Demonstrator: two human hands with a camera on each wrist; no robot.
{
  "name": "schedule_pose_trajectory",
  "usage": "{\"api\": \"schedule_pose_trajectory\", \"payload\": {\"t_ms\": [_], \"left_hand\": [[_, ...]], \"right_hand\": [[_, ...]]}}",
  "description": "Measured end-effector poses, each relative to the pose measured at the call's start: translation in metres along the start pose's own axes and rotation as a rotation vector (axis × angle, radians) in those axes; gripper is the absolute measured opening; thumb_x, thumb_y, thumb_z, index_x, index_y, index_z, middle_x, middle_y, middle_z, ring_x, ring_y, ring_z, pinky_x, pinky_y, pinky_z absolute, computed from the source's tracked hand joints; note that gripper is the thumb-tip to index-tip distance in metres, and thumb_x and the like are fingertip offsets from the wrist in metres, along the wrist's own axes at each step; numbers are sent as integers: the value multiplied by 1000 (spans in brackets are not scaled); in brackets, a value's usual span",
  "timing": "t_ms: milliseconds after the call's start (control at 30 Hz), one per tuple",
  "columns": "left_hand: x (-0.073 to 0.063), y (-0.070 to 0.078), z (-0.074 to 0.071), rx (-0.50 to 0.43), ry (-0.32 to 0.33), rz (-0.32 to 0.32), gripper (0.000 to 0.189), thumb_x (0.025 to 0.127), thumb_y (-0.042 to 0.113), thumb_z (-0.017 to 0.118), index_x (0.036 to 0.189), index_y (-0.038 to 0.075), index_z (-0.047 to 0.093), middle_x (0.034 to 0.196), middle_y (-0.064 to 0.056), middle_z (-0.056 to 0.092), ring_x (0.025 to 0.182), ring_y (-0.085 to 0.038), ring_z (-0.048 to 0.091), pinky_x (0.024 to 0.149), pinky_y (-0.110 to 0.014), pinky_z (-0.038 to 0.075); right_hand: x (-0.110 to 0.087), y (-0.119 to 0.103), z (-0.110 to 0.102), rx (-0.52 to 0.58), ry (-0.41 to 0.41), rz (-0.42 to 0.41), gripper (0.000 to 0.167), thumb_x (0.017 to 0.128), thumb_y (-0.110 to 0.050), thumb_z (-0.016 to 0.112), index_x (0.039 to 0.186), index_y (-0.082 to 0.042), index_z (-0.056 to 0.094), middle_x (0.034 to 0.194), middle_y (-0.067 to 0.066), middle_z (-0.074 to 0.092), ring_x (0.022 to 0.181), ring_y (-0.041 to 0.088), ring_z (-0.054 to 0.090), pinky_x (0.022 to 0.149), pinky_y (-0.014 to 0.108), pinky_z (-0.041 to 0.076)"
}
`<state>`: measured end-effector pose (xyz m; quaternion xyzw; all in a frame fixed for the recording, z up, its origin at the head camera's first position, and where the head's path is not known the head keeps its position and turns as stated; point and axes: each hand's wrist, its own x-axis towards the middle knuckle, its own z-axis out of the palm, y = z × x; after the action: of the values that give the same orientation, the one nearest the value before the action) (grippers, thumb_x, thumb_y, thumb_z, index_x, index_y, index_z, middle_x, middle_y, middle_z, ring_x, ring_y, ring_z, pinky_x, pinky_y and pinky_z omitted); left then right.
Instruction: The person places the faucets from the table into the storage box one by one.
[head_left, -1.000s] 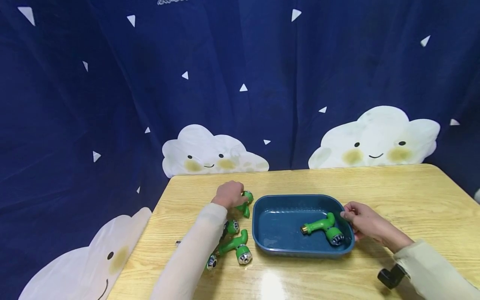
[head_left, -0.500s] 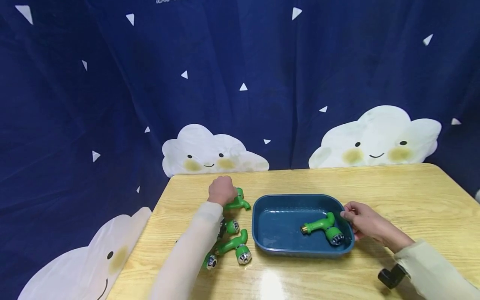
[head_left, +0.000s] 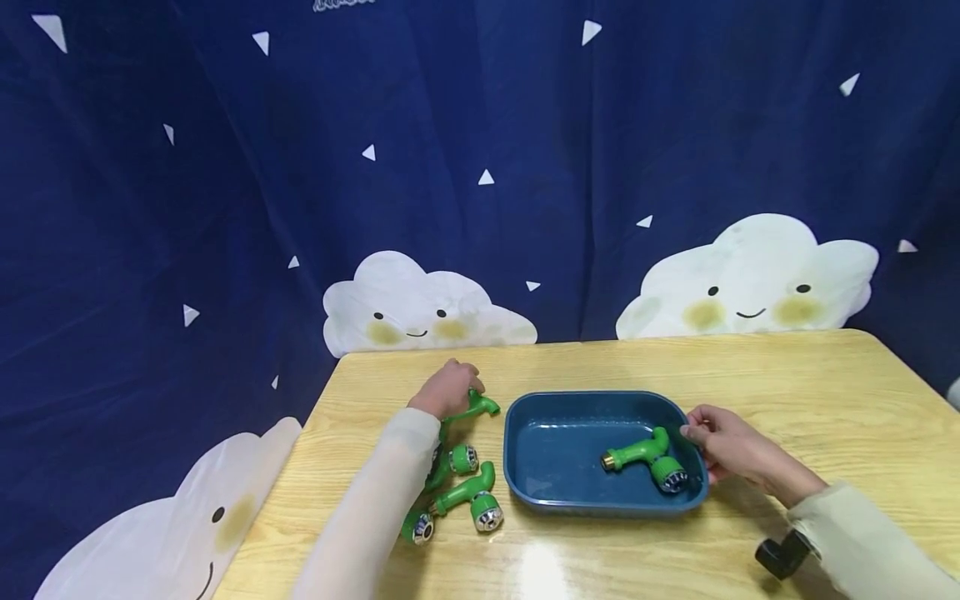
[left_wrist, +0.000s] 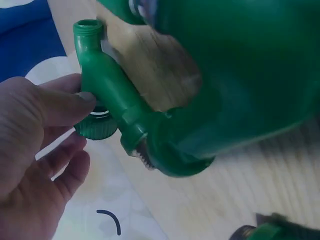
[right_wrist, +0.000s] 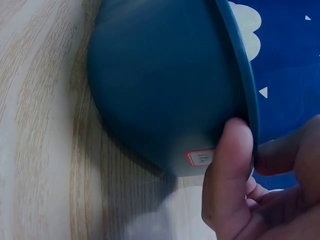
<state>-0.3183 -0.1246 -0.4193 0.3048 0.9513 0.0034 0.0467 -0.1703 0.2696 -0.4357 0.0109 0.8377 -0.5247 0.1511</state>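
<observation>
My left hand (head_left: 450, 390) is at the table's far left, pinching a green tap (head_left: 482, 406) between thumb and fingers. In the left wrist view this tap (left_wrist: 107, 80) has its threaded mouth pointing up, with a ribbed cap beside the fingertips. A large blurred green shape (left_wrist: 260, 85), its kind unclear, fills that view's right side. My right hand (head_left: 738, 446) pinches the right rim of a dark blue basin (head_left: 555, 471), thumb and fingers on either side of the wall (right_wrist: 165, 75). One green tap (head_left: 637, 452) with a brass end lies inside the basin.
Several more green taps lie left of the basin, partly under my left forearm; the nearest tap (head_left: 472, 496) has a silver-faced knob. A black fitting (head_left: 782, 553) shows by my right sleeve. The wooden table (head_left: 585, 362) ends at a blue curtain (head_left: 450, 108).
My left hand has shifted slightly left and turned the green tap, so its spout now points right and its knob is hidden. My right hand and the basin have stayed put.
</observation>
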Motion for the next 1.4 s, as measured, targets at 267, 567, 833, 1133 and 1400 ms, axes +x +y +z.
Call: {"api": "schedule_pose_trajectory", "payload": {"t_ms": [267, 567, 833, 1133, 1400], "left_hand": [[2, -3, 5, -8, 52, -139, 39, 87, -8, 59, 112, 15, 77, 117, -6, 73, 109, -32, 59, 97, -42, 51], [-1, 1, 4, 97, 29, -282, 20, 97, 22, 63, 112, 19, 76, 112, -7, 70, 105, -31, 61, 84, -45, 55], [-8, 1, 5, 65, -32, -405, 35, 99, 41, 55, 116, 14, 69, 118, -12, 65, 112, -33, 59, 93, -49, 52], [-1, 11, 2, 26, -88, -325, 86, 83, 65, 66, 143, 7, 48, 143, -15, 53, 130, -34, 52, 109, -49, 43], [3, 15, -4, -53, -207, -330, 81, 73, 61, 79, 134, 11, 57, 132, -8, 60, 115, -27, 62, 97, -43, 53]], "right_hand": [[1, 0, 0, -12, 1, 11, 16, 105, -13, 41, 105, 3, 42, 69, 2, 44, 56, 14, 52, 50, 30, 53], [4, 3, 0, -13, -3, 0, 17, 106, -13, 41, 106, 4, 43, 69, 1, 45, 56, 14, 53, 50, 30, 53], [2, 1, 2, -3, -8, 15, 16, 105, -12, 40, 105, 4, 42, 68, 2, 46, 56, 14, 55, 50, 31, 53], [2, 0, 0, -9, -2, 21, 16, 106, -13, 40, 105, 3, 41, 68, 2, 45, 56, 14, 54, 50, 31, 53], [3, 1, 1, -4, -2, 20, 15, 105, -12, 40, 103, 3, 41, 68, 1, 43, 56, 13, 53, 50, 30, 53]]}}
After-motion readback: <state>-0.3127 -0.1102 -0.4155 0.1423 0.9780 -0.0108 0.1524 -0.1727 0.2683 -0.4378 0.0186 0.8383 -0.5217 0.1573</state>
